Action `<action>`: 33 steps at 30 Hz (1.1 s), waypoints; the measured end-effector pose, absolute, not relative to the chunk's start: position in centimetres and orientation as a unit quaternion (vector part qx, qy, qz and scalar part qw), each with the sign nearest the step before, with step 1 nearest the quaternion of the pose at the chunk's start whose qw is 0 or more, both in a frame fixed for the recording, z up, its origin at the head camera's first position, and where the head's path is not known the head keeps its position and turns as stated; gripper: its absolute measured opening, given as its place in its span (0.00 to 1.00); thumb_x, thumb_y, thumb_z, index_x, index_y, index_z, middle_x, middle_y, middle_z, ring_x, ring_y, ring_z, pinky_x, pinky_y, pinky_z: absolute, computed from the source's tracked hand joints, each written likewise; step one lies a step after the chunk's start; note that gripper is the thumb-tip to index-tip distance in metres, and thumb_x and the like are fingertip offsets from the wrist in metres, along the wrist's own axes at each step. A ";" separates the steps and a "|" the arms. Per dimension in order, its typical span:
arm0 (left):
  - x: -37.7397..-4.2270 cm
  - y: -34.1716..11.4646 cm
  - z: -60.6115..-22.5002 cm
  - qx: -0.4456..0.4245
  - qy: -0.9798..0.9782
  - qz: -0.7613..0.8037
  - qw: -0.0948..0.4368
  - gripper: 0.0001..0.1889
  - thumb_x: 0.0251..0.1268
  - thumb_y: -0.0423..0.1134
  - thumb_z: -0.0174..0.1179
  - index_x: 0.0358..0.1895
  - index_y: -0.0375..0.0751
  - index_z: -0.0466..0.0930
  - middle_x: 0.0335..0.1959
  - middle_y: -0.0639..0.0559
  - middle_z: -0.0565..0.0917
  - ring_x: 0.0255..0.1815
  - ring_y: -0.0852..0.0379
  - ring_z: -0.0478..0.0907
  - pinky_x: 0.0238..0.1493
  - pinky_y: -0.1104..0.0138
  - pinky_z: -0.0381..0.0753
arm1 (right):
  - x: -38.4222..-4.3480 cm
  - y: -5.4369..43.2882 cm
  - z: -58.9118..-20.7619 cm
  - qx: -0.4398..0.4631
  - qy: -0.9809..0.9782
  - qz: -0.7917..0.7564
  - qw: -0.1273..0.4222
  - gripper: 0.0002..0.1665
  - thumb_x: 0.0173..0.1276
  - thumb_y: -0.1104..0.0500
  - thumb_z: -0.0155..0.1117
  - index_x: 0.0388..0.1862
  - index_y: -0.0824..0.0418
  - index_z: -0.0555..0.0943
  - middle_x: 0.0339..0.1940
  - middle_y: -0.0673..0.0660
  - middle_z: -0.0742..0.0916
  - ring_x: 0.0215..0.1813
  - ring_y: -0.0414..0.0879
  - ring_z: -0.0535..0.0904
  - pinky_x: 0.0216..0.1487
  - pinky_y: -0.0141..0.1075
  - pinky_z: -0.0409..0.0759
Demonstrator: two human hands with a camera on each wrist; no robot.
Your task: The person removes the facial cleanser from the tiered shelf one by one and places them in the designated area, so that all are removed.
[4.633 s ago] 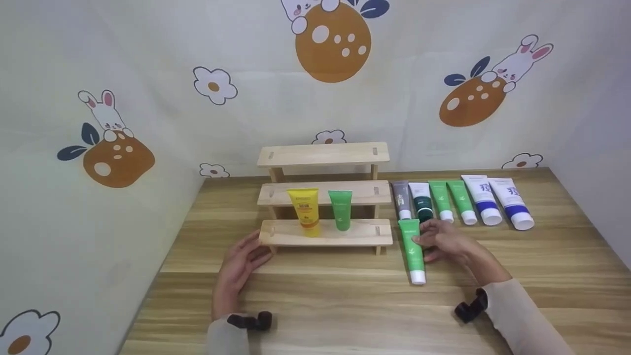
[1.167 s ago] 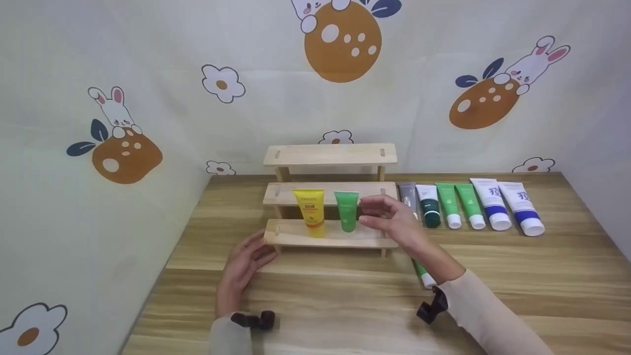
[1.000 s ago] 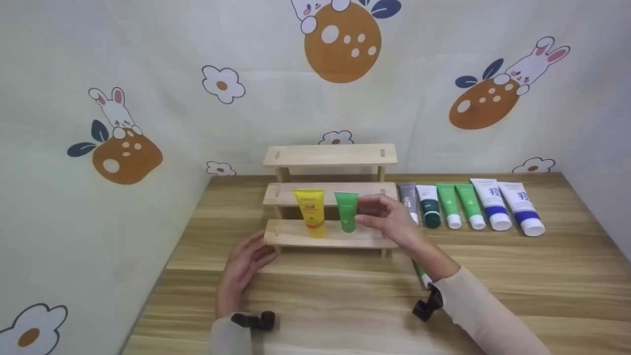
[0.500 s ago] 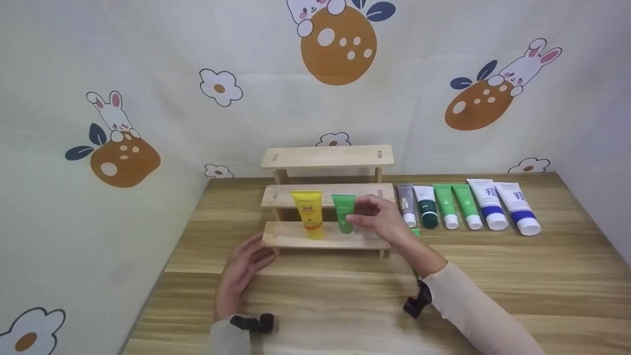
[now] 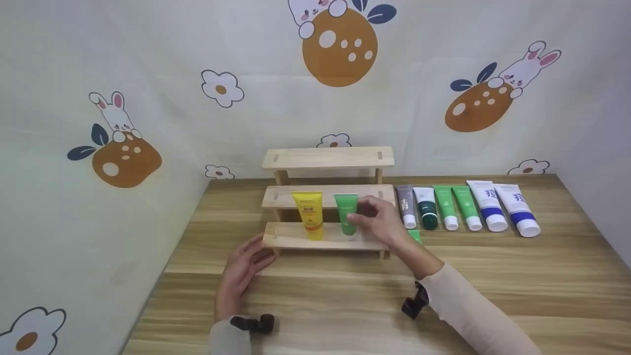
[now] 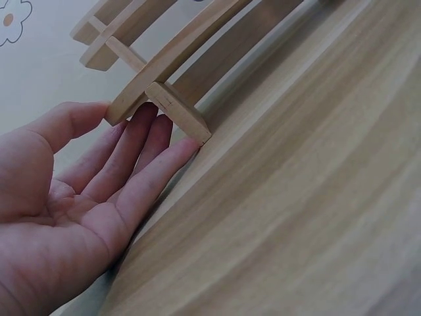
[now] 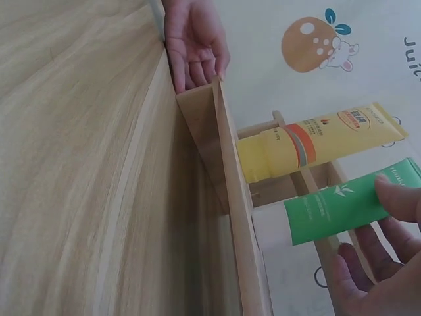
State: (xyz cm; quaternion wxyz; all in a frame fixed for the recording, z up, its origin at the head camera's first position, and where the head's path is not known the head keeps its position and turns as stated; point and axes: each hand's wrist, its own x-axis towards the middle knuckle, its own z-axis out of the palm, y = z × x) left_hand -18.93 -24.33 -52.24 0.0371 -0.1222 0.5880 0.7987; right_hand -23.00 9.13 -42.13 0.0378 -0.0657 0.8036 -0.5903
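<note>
A three-step wooden display stand [image 5: 328, 157] is on the table. My left hand [image 5: 242, 266] holds the left end of its lowest step; in the left wrist view the thumb is at the plank's end, fingers beneath and against the leg. On that step a yellow squeeze tube [image 5: 309, 214] stands cap down. Right of it, my right hand [image 5: 378, 219] pinches a small green squeeze tube [image 7: 342, 205], thumb across its front. Its white cap [image 7: 273, 225] is at the step's surface. Another green tube [image 5: 414, 236] lies by the stand, mostly hidden under my right forearm.
Several tubes lie in a row right of the stand: a grey tube [image 5: 407, 207], a white and dark green tube [image 5: 426, 208], two green tubes [image 5: 446, 207] and two white and blue tubes [image 5: 488, 206]. A printed curtain [image 5: 256, 44] hangs behind the table [image 5: 315, 301].
My right hand went from the loose green tube on the table up to the standing green tube, closed on it and shifted it slightly. My left hand stays on the stand.
</note>
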 end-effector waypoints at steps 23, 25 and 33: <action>-18.8 -24.3 -52.3 -0.129 0.588 0.798 0.032 0.24 0.75 0.32 0.54 0.70 0.29 0.66 0.57 0.40 0.81 0.51 0.48 0.84 0.60 0.52 0.86 | -20.0 16.7 -40.3 -0.051 0.801 -0.596 0.015 0.20 0.68 0.59 0.69 0.55 0.68 0.79 0.47 0.57 0.86 0.48 0.37 0.82 0.49 0.27 0.86; -18.8 -24.3 -52.3 -0.127 0.587 0.799 0.029 0.24 0.75 0.32 0.53 0.70 0.28 0.66 0.55 0.42 0.81 0.51 0.49 0.84 0.59 0.52 0.87 | -19.9 17.6 -40.2 -0.049 0.798 -0.600 0.018 0.21 0.68 0.59 0.69 0.55 0.69 0.78 0.46 0.55 0.86 0.47 0.35 0.83 0.49 0.28 0.87; -18.9 -24.3 -52.3 -0.111 0.582 0.805 0.033 0.25 0.75 0.30 0.53 0.71 0.25 0.64 0.50 0.47 0.84 0.48 0.51 0.84 0.57 0.55 0.88 | -19.8 20.7 -40.8 -0.049 0.797 -0.601 0.020 0.21 0.67 0.60 0.69 0.54 0.70 0.77 0.40 0.44 0.85 0.44 0.32 0.83 0.50 0.28 0.87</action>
